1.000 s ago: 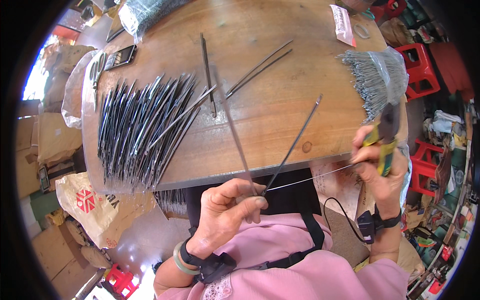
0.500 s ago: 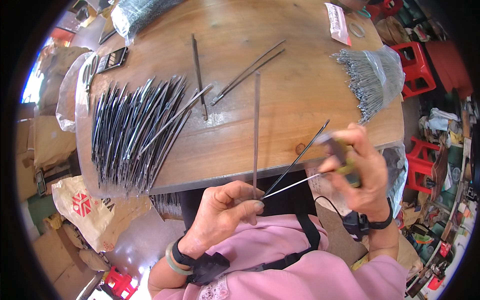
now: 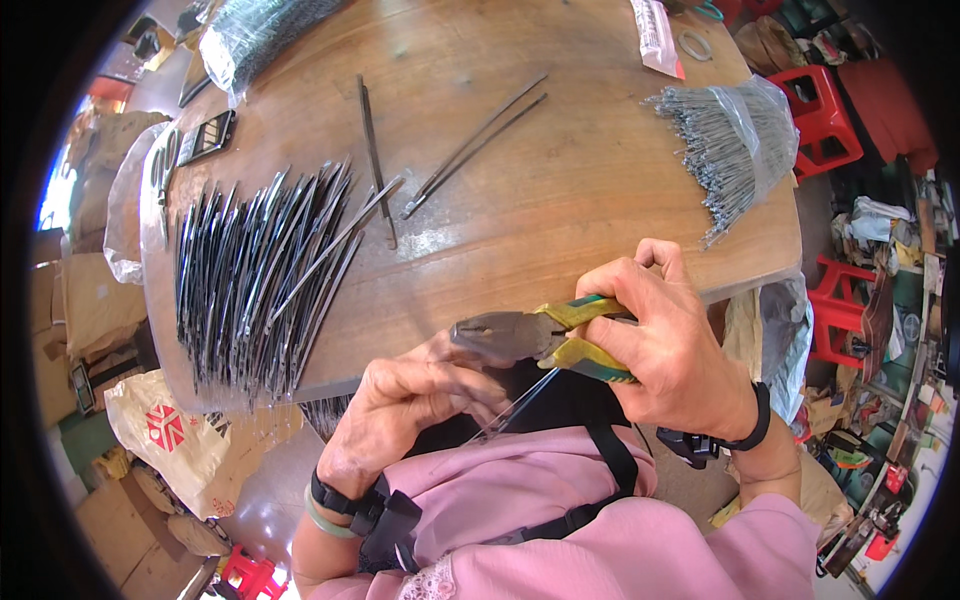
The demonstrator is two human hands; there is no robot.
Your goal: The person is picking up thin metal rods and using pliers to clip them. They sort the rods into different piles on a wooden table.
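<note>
While the right hand [image 3: 665,345] is clenched round the yellow-and-green handles of a pair of pliers [image 3: 535,335], the pliers' nose points toward the left hand [image 3: 410,410], just below the near edge of the table. The left hand's fingers are curled and pinched on a thin wire [image 3: 520,398] that runs under the pliers, over the lap; where exactly the nose meets the wire is hidden by the fingers.

The work surface is a round wooden table [image 3: 560,190], brown and worn, its edge bent by the lens. On its left part lies a dense fan of dark metal rods [image 3: 265,265], overlapping one another and reaching to the near edge. Near the middle lie a few loose rods [image 3: 470,145], well apart from the fan. At the right, a bundle of thin grey wires [image 3: 725,150] sits in a clear plastic bag. A dark wrapped bundle [image 3: 250,35] rests at the far left edge.

Around the table the room is cluttered: red plastic stools [image 3: 825,135] at the right, sacks and a white printed bag [image 3: 165,435] on the floor at the left.
</note>
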